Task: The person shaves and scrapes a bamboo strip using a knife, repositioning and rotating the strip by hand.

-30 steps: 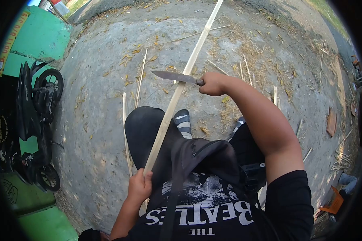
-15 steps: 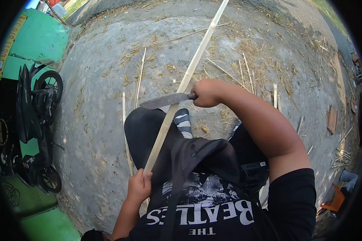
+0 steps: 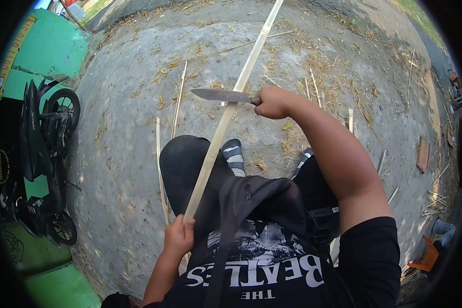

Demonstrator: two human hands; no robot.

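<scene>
A long, pale bamboo strip [image 3: 215,145] slants across the view, its near end by my waist and its far end running out at the top. My left hand [image 3: 179,234] is closed around the near end. In my right hand [image 3: 273,102] is the handle of a machete [image 3: 219,95], with the fingers wrapped round it. The broad, dark blade points left and lies across the strip beyond my knee [image 3: 182,159], appearing to touch it. How deep the edge sits in the bamboo cannot be made out.
More bamboo strips [image 3: 179,97] lie on the concrete ground [image 3: 119,154] amid dry leaves and shavings. To the left stands a motorcycle [image 3: 36,133] by a green wall [image 3: 61,51]. On the right are a brick-coloured block [image 3: 423,154] and an orange object [image 3: 424,255].
My right hand has pushed the machete forward along the strip, away from my body. The strip's far end has shifted slightly left, while my left hand keeps its hold.
</scene>
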